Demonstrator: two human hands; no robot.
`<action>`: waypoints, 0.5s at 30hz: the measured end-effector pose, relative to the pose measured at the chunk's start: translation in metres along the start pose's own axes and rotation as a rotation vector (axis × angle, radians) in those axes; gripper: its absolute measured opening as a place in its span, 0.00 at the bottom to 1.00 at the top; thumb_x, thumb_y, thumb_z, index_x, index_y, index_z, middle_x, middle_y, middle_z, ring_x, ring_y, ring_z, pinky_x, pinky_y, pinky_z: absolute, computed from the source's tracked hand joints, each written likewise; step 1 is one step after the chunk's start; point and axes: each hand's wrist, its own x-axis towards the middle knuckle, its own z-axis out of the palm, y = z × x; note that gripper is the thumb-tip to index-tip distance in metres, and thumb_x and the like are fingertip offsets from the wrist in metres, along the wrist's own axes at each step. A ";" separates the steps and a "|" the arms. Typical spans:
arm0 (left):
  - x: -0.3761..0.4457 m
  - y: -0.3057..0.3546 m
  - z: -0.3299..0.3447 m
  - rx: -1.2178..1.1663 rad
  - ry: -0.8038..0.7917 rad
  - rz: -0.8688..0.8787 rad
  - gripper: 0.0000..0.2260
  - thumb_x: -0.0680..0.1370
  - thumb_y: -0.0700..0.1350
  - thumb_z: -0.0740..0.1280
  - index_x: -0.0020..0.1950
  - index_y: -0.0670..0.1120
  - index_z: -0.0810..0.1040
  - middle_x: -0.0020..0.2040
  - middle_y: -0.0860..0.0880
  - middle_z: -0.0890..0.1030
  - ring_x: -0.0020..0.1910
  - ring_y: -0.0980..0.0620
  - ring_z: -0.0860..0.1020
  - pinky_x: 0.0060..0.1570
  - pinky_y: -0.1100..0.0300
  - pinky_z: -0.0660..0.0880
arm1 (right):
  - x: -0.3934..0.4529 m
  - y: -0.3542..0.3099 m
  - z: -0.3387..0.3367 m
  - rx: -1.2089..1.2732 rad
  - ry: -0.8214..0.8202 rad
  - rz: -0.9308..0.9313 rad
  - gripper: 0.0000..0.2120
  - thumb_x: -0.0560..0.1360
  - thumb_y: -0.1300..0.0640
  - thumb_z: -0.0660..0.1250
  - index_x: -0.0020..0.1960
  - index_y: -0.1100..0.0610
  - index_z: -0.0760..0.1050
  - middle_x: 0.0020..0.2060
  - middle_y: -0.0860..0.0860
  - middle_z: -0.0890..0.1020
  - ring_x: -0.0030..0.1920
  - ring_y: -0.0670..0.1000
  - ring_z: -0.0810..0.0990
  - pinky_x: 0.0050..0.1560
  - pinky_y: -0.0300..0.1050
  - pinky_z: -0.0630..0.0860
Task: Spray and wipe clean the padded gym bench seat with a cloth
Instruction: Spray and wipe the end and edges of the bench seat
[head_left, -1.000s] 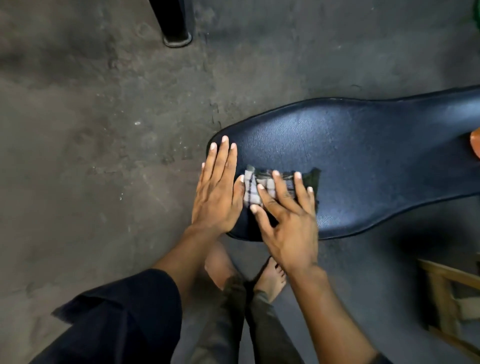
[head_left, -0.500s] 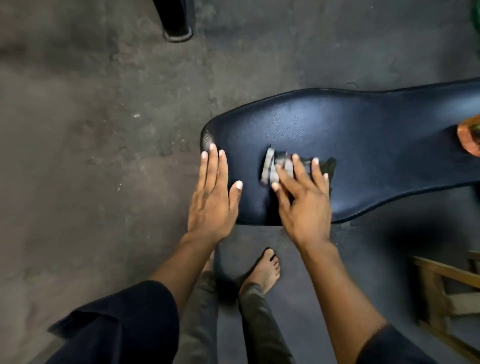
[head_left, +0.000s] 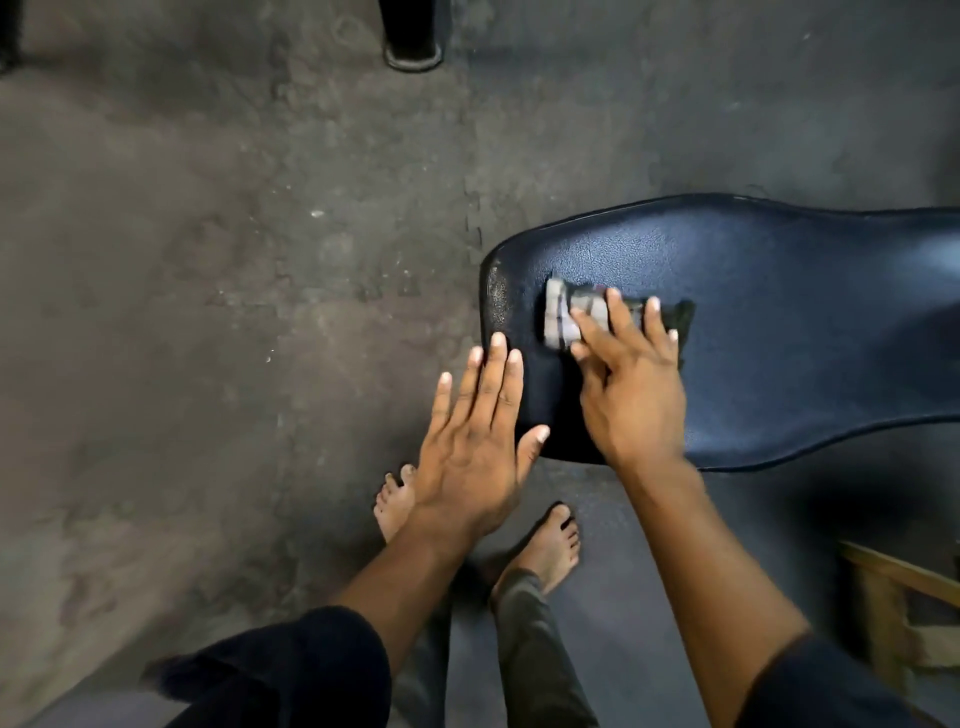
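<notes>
Two hands on the job, one cloth. Right hand (head_left: 631, 389) lies flat, fingers spread, pressing the folded checked cloth (head_left: 563, 317) onto the padded bench seat (head_left: 779, 322) near its rounded end. No pinch or wrapped grip: palm and fingers pin the cloth from above, which suits wiping since pressure spreads over the whole pad of fabric. A dark part of the cloth sticks out past the fingertips on the far side.

Left hand (head_left: 475, 441) is open wide, fingers extended, holding nothing. Its fingertips sit at the seat's end edge; can't tell if they actually touch the vinyl or hover just off it. Likely bracing or steadying while the other hand scrubs.

Seat is dark blue textured vinyl, running off to the right of view. Person stands barefoot on the concrete floor (head_left: 208, 312) at the seat's near edge, which puts both arms over the end section. No spray bottle visible, so I judge this as the wipe step, working the end first.
</notes>
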 end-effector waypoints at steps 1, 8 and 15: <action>0.001 -0.002 0.000 0.020 0.005 0.015 0.36 0.87 0.64 0.52 0.89 0.47 0.46 0.90 0.47 0.44 0.90 0.47 0.47 0.87 0.39 0.51 | 0.015 -0.010 0.001 -0.009 -0.004 -0.001 0.19 0.86 0.52 0.63 0.77 0.45 0.76 0.84 0.48 0.66 0.86 0.64 0.55 0.84 0.67 0.55; 0.004 -0.016 -0.008 0.057 -0.039 0.101 0.37 0.86 0.64 0.56 0.89 0.45 0.50 0.90 0.46 0.50 0.90 0.46 0.48 0.87 0.39 0.51 | 0.008 -0.047 0.022 -0.008 -0.069 -0.134 0.22 0.86 0.53 0.62 0.79 0.43 0.72 0.85 0.48 0.64 0.86 0.64 0.53 0.84 0.64 0.57; 0.007 -0.031 -0.021 0.084 -0.026 0.213 0.38 0.84 0.62 0.59 0.89 0.47 0.51 0.90 0.46 0.48 0.89 0.48 0.50 0.88 0.44 0.51 | -0.002 -0.027 0.015 0.098 0.060 0.139 0.24 0.84 0.62 0.65 0.77 0.46 0.76 0.83 0.48 0.68 0.86 0.62 0.58 0.83 0.63 0.63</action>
